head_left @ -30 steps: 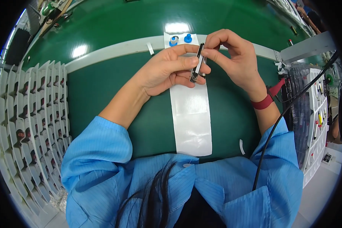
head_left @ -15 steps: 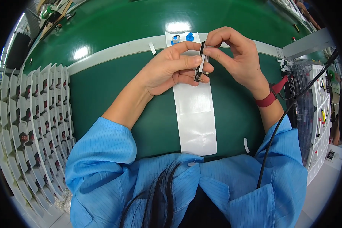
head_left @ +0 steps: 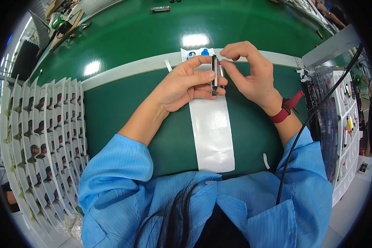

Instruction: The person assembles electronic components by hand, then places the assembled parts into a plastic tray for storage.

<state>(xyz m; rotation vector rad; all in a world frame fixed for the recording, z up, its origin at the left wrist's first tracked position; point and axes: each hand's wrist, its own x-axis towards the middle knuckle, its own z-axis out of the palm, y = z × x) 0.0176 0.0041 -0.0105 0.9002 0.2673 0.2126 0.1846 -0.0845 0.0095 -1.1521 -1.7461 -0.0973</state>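
I'm seeing the left hand (head_left: 182,84) pinching a narrow dark part (head_left: 214,75), its long axis pointing away across the green counter (head_left: 124,49); right hand (head_left: 252,74) fingertips are pinching its upper end.

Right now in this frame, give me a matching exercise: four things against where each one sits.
Things:
1. small dark part
2. red wrist strap
3. white divided tray
4. white strip

Places:
A. at the person's left on the table
B. around the right wrist
C. flat on the green mat below the hands
D. held upright in the left hand, with the right hand at it

Pairs: 1-D, 2-B, 3-A, 4-C
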